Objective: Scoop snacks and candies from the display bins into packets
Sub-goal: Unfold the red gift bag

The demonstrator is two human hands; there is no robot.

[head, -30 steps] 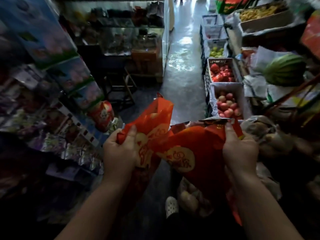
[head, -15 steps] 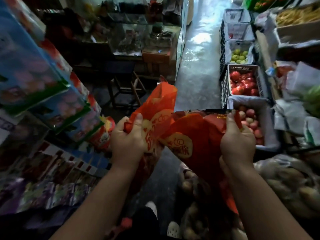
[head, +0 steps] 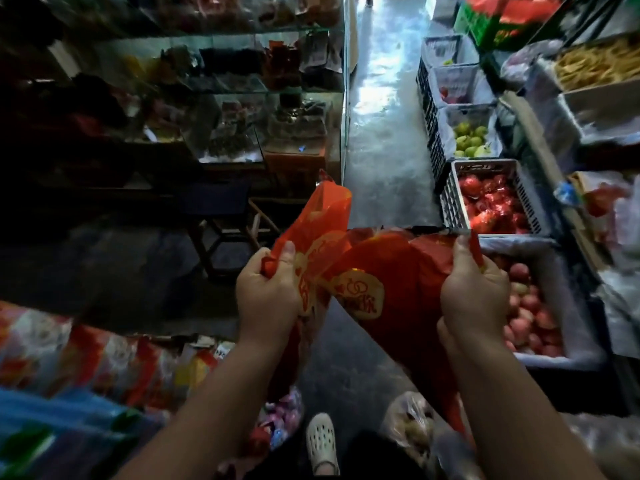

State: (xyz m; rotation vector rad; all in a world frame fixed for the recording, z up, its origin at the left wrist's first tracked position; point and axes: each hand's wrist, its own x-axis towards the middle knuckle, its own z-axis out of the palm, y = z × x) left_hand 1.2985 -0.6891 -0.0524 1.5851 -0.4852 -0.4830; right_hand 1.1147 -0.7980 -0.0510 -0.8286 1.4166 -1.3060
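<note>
In the shop aisle: a red plastic bag [head: 381, 268] hangs between both hands, above the floor.
Left hand [head: 266, 296]: grips the bag's left rim.
Right hand [head: 474, 292]: pinches the right rim.
Progress: mouth seemingly being spread; no scooping visible yet; wrapped candies [head: 282, 419] lie below.

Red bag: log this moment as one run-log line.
left hand: grips red bag edge | right hand: pinches bag rim | contents: not visible | apple crate: at right
</note>
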